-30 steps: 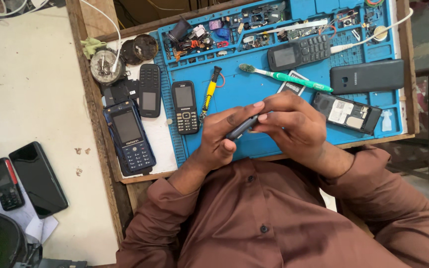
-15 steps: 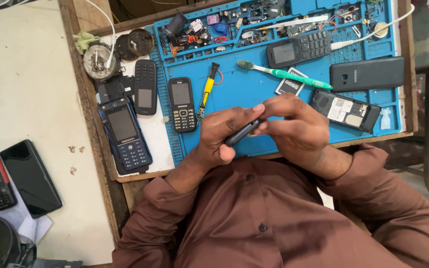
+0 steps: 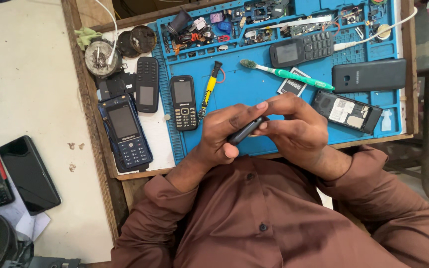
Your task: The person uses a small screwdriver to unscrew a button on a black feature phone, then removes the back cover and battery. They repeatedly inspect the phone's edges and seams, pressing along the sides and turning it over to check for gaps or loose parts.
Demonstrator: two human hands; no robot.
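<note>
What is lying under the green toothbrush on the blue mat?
Under the green toothbrush lies a small flat battery with a white label, resting on the blue mat. The toothbrush handle crosses its upper corner, so that corner is covered. The rest of the brush lies on bare mat.

The small dark phone part [image 3: 244,131] pinched in the grip of the left hand [image 3: 224,134] and the right hand [image 3: 294,130] looks like smooth plastic with a slight sheen. The blue work mat [image 3: 244,94] looks rubbery and matt, its rim moulded into ridges and little trays. The surface [image 3: 80,94] under it is bare, worn wood with a rough edge. The toothbrush [image 3: 289,74] has a glossy green and white plastic handle. The screwdriver [image 3: 209,89] has a yellow plastic handle. The back cover [image 3: 368,75] is matt dark plastic. The keypad phone [image 3: 183,101] has a glossy screen. The brown sleeves [image 3: 274,218] are soft, matt woven cloth.
</note>
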